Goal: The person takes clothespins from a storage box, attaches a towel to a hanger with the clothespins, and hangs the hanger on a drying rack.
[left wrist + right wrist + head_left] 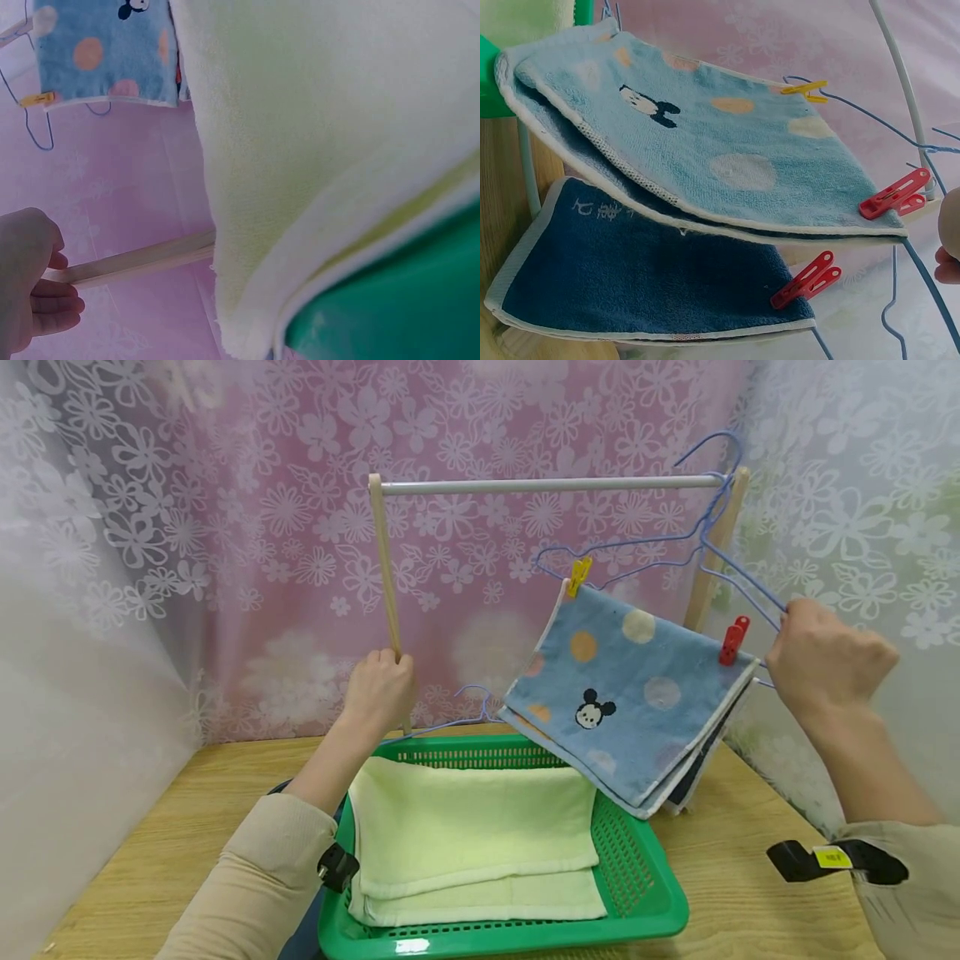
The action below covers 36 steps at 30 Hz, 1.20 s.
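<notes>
My left hand (pixel 381 689) grips the left wooden post (pixel 385 568) of a small drying rack. In my right hand (pixel 828 652) is one end of a blue wire hanger (pixel 750 578), tilted down to the right near the right end of the rack's rod (pixel 551 486). A blue spotted towel (pixel 630 677) with a mouse face hangs folded from it, clipped by a yellow clothespin (pixel 579 577) and a red clothespin (pixel 734 641). Behind it, in the right wrist view, hangs a dark blue towel (pixel 645 262) with another red clothespin (pixel 806 281).
A green basket (pixel 652 893) on the wooden table (pixel 750 860) holds a folded pale yellow towel (pixel 480 827). Behind the basket lies another blue hanger (pixel 450 723). Floral curtains (pixel 300 568) stand close at the back and sides.
</notes>
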### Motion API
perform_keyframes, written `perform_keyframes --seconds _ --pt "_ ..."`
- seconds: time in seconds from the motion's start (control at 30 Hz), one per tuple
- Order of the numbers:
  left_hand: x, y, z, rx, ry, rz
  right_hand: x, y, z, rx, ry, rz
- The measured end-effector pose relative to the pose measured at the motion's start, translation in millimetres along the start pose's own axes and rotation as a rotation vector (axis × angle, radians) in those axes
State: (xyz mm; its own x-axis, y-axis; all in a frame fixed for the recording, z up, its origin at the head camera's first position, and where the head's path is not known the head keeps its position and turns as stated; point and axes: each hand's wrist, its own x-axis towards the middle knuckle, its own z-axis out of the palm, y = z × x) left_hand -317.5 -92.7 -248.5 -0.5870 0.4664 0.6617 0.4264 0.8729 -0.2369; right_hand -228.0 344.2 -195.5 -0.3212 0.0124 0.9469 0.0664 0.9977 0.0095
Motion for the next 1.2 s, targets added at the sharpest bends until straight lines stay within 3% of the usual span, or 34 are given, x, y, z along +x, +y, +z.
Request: perform_keyframes --seconds 0.23,0.47,0.7,1.2 --pt "-0.8 0.7 -0.2 -0.016 0.003 -0.003 2.3 2 6 -0.011 0.032 -0.009" --pt "-1.5 1.3 0.2 -0.013 0.036 0.016 7.9 3 6 -0.09 -0.043 0.015" --pt "-1.8 1.3 -0.4 -0.017 0.014 0.015 6.4 4 9 -0.042 -0.03 0.036" --pt "-0.8 -0.9 -2.1 -0.003 -0.014 0.014 5.5 -4 15 -0.021 0.014 -0.002"
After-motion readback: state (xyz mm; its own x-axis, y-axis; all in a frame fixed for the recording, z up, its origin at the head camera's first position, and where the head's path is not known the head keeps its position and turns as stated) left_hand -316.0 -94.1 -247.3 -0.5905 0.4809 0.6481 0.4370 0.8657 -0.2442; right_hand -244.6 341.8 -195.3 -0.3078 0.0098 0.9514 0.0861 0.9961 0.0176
